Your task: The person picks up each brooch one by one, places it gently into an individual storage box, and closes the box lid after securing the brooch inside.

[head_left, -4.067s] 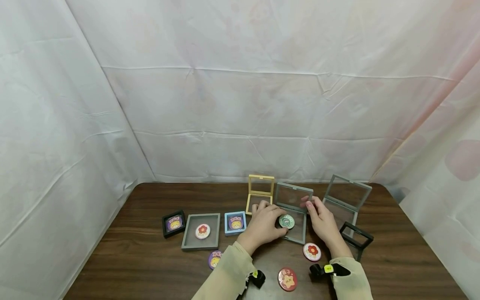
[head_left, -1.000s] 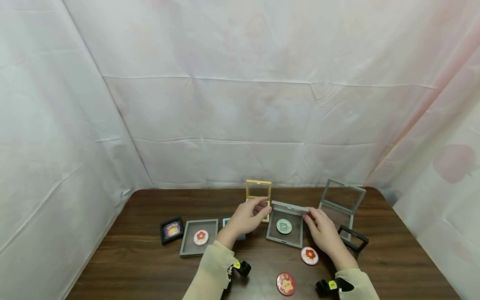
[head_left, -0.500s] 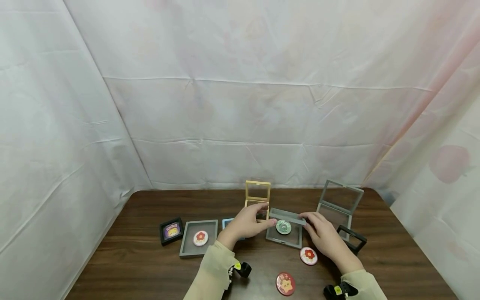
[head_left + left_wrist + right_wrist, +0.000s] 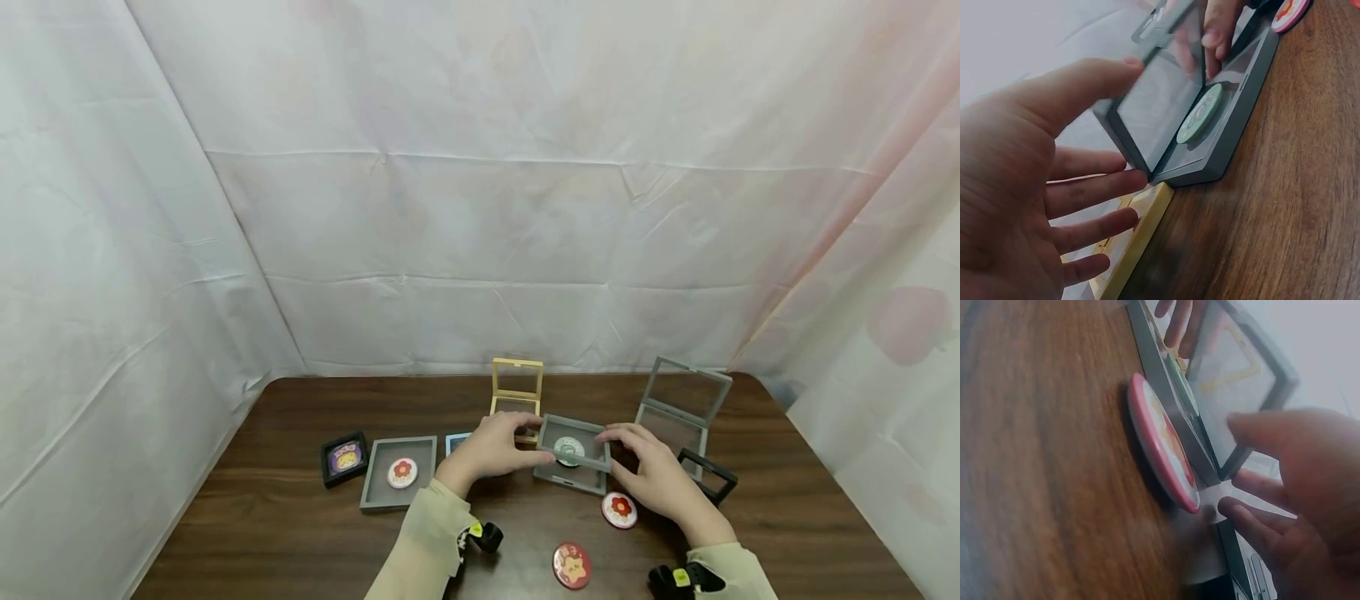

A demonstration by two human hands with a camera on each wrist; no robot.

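Between my hands a grey display case lies on the table, its clear hinged lid tilted partway down. A green round badge is inside, seen partly through the lid. My left hand is at the left side. In the left wrist view its thumb tip meets the lid frame, with the other fingers fairly straight and spread by the hinge. My right hand holds the lid's right side between thumb and fingers. Close to that hand lies a badge with a red flower.
A yellow case stands open behind my left hand, beside a partly hidden blue case. Rightward are open grey and black cases. A grey case and black case hold badges; a red badge lies in front.
The green badge has left my left hand's grasp and lies in the case. My right hand has swung the lid from upright to lower over it, and my left hand has come to its left side.
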